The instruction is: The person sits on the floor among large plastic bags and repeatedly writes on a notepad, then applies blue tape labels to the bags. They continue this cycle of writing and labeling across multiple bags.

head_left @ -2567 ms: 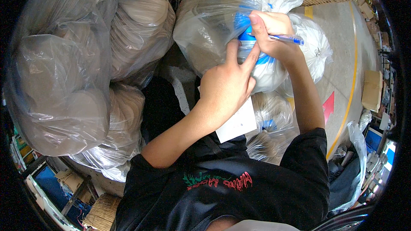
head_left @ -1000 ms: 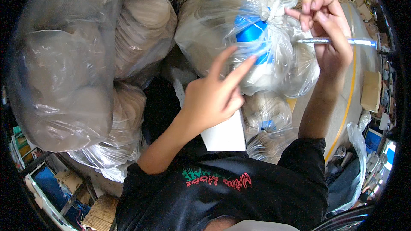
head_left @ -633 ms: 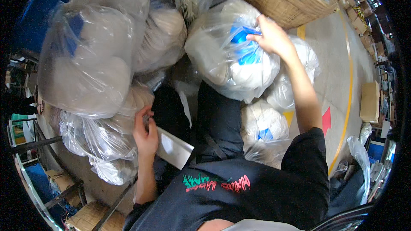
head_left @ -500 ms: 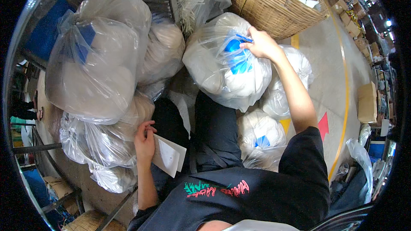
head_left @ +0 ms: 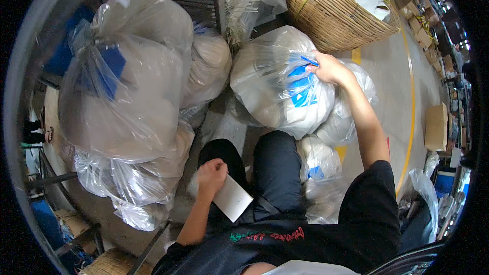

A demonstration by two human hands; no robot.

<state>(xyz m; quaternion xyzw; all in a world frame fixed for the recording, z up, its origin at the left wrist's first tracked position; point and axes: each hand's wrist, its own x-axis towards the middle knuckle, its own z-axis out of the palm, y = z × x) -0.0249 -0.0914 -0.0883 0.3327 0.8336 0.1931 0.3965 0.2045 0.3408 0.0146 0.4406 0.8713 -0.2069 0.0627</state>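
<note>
A large clear plastic bag [head_left: 254,81] of pale bundled goods stands beyond my knees, with a blue label [head_left: 303,89] showing through its film. My right hand [head_left: 331,69] is closed on a slim blue pen [head_left: 309,61] at the upper right of this bag, against the gathered film. Whether the fingers also pinch the plastic cannot be made out. Above my left thigh, my left hand [head_left: 211,174] is closed on a white paper pad or folded sheet [head_left: 233,198], which slants down toward my lap.
Clear bags [head_left: 127,107] are stacked at the left, and smaller bags [head_left: 318,160] sit right of my legs. A wicker basket [head_left: 331,15] with white material stands at the far right. Metal rails [head_left: 51,181] run along the left; a cardboard box [head_left: 436,127] stands across the walkway.
My left hand has moved right with the paper, from beside the stacked bags to over my thigh. My right hand stays at the large bag with the pen. The view has shifted a little.
</note>
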